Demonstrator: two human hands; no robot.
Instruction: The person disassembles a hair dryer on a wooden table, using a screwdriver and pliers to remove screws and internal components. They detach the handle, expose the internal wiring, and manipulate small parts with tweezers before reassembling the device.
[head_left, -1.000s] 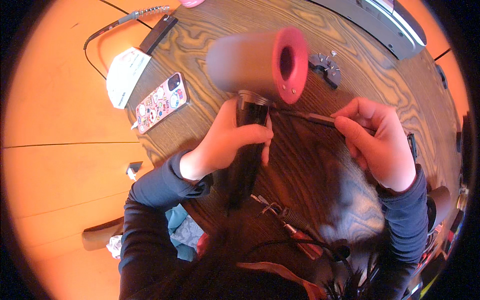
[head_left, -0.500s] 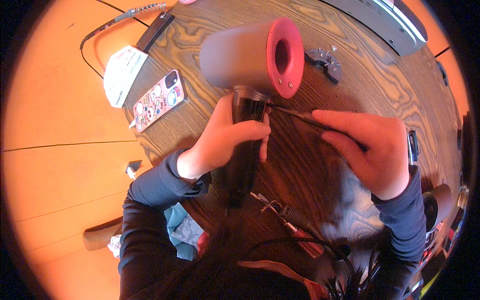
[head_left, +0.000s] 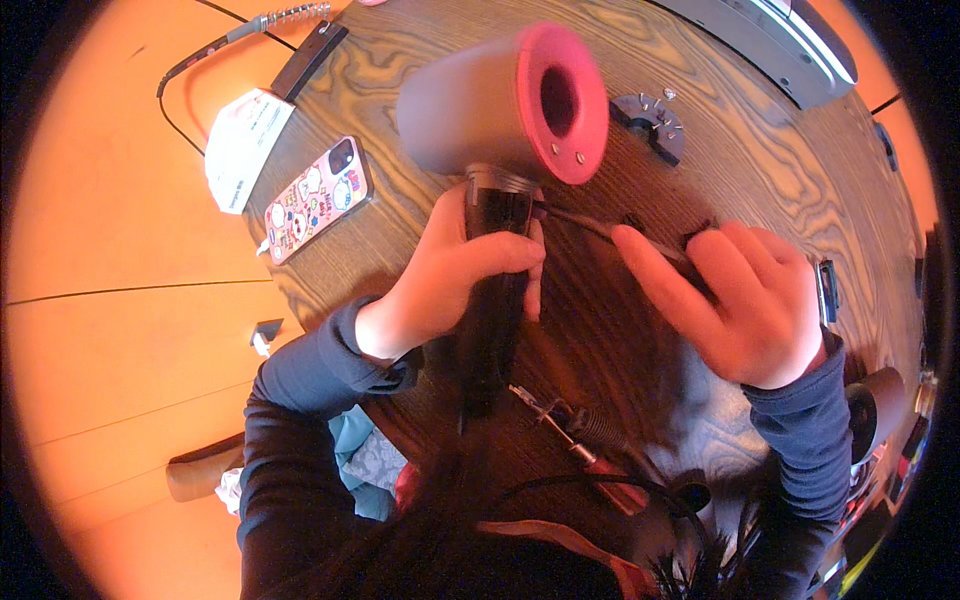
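Note:
A hair dryer (head_left: pixel 455 115) with a grey barrel and a pink ring at one end is held up over the table. My left hand (head_left: pixel 435 270) wraps round its dark handle (head_left: pixel 490 300), just below the head, with the thumb across the front. In my right hand (head_left: pixel 745 300) is a slim dark pointed tool (head_left: pixel 590 222), whose exact kind I cannot make out. Its tip meets the handle's right side near the neck, close to my left fingertips. Two small screws show on the pink ring.
A dark curved holder (head_left: pixel 650 125) with several upright screws stands beyond the dryer. On the left lie a phone in a patterned case (head_left: pixel 318 200), a white packet (head_left: pixel 242 150) and a soldering iron (head_left: pixel 240 35). A red-handled tool (head_left: pixel 610 485) lies near me.
The dryer's head has tilted slightly, its pink ring turning more toward me. My right hand's fingers have shifted and spread along the tool, while its tip stays near the handle's neck.

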